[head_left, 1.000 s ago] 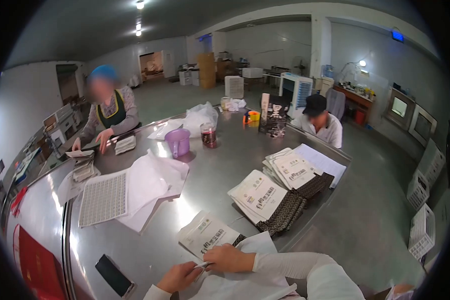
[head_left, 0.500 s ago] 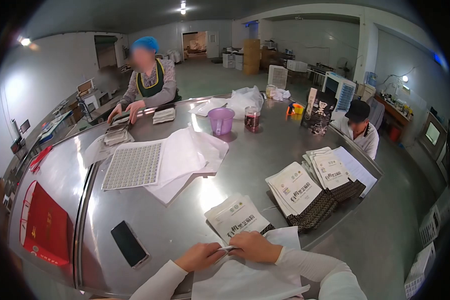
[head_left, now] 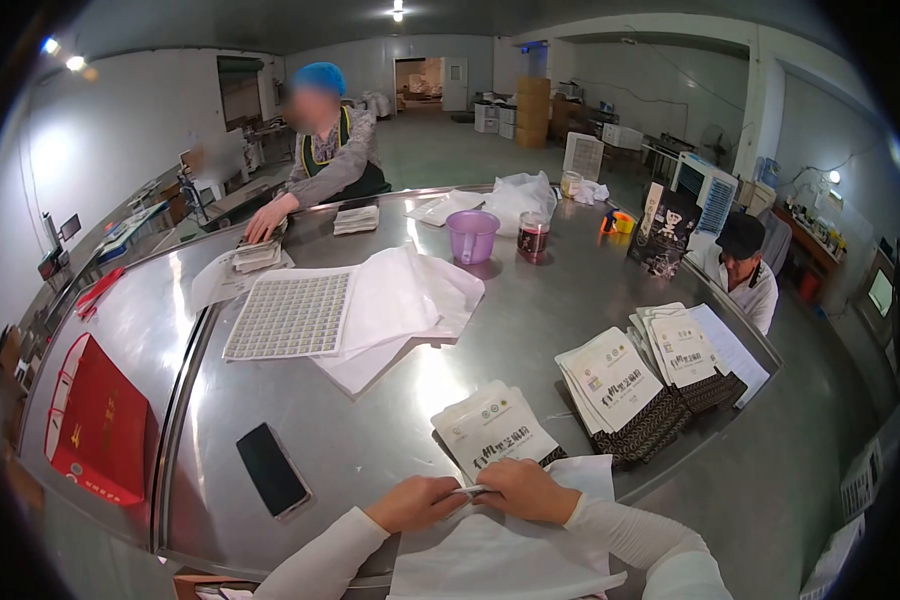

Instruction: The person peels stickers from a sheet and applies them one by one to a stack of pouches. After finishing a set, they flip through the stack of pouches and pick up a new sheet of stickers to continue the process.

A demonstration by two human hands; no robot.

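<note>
My left hand (head_left: 420, 502) and my right hand (head_left: 522, 490) meet at the near edge of the metal table. Both are closed, fingers pinching a thin, pale folded edge between them; what it belongs to is mostly hidden. Beneath them spreads a white sheet (head_left: 500, 560) that hangs toward me. Just beyond my fingers lies a stack of printed white pouches (head_left: 495, 425) with dark patterned ends. To the right are two more pouch stacks, a nearer one (head_left: 610, 380) and a farther one (head_left: 682, 350).
A phone (head_left: 272, 470) and a red gift bag (head_left: 100, 425) lie left. Beyond are a sticker sheet (head_left: 290, 312), a purple jug (head_left: 473, 240), a jar (head_left: 532, 240) and a black printed bag (head_left: 662, 232). One co-worker (head_left: 335, 150) stands across; another (head_left: 740, 265) sits right.
The view has swung left, so things appear farther right. My hands keep their pinch. The co-worker across leans lower, with one hand visible at the small stack instead of two.
</note>
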